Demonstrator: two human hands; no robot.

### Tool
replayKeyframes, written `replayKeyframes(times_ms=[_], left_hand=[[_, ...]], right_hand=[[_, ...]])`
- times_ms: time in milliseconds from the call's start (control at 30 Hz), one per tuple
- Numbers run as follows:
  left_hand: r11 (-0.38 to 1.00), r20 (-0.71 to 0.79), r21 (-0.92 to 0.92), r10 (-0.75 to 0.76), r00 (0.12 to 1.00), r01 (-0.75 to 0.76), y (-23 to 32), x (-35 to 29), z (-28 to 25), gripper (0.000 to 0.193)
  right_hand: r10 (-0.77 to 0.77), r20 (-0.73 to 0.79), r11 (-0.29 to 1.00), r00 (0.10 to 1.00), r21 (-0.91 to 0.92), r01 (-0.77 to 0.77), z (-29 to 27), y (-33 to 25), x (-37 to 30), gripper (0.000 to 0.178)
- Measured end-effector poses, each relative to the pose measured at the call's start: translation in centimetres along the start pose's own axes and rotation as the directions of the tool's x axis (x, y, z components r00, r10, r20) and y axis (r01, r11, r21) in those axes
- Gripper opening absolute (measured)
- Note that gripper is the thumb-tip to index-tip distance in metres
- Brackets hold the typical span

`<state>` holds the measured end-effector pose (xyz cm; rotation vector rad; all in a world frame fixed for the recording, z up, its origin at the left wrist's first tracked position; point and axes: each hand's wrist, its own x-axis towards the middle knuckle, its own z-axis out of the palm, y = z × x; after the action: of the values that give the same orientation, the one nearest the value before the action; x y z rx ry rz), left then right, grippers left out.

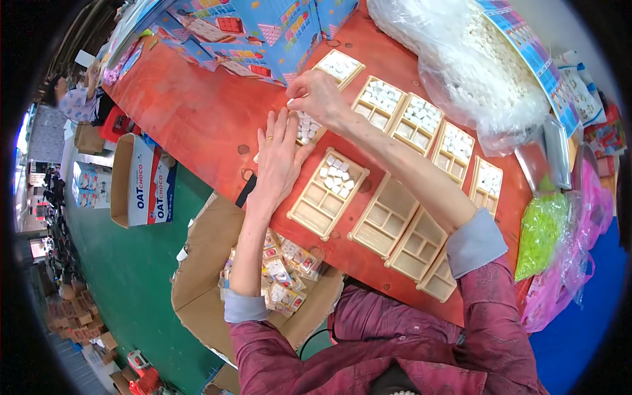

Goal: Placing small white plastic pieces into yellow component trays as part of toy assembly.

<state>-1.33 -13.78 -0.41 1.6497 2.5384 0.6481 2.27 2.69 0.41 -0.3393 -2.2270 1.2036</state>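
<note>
My left hand (279,153) lies with its fingers stretched out over a pale wooden compartment tray holding small white pieces (307,128); the hand covers much of that tray. Thumb and fingers of my right hand (318,96) are pinched above the same tray, and a bit of a white piece (290,103) shows at their tips. Closer to me sits another tray (309,214) with white pieces in one compartment. My right forearm passes over several more trays. Some hold white pieces, like the far tray (361,66); the near ones, such as this bare tray (370,241), have vacant compartments.
Blue printed boxes (263,39) stand at the back of the red-covered table (184,108). A large clear bag of white pieces (487,72) is far right, with a bag of green pieces (543,230) nearer. Below the left edge, a cardboard box (204,283) holds small packets.
</note>
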Motion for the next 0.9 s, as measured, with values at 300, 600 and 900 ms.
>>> replayKeyframes(times_ms=[300,600,900], left_hand=[[0.998,-0.043,0.052,0.027,0.999,-0.025,-0.4,-0.3,0.5,0.064],[0.99,-0.062,0.137,0.053,0.997,-0.044,0.1,-0.1,1.2,0.062],[0.986,-0.081,0.158,0.065,0.995,-0.051,-0.1,-0.2,1.2,0.06]], right_hand=[[-0.181,0.018,0.982,0.983,-0.05,0.181,0.1,0.3,-0.4,0.009],[-0.442,-0.013,0.866,0.897,-0.268,0.423,-0.1,3.8,-1.4,0.01],[-0.379,0.074,0.892,0.922,-0.237,0.386,-0.5,2.8,-1.7,0.008]])
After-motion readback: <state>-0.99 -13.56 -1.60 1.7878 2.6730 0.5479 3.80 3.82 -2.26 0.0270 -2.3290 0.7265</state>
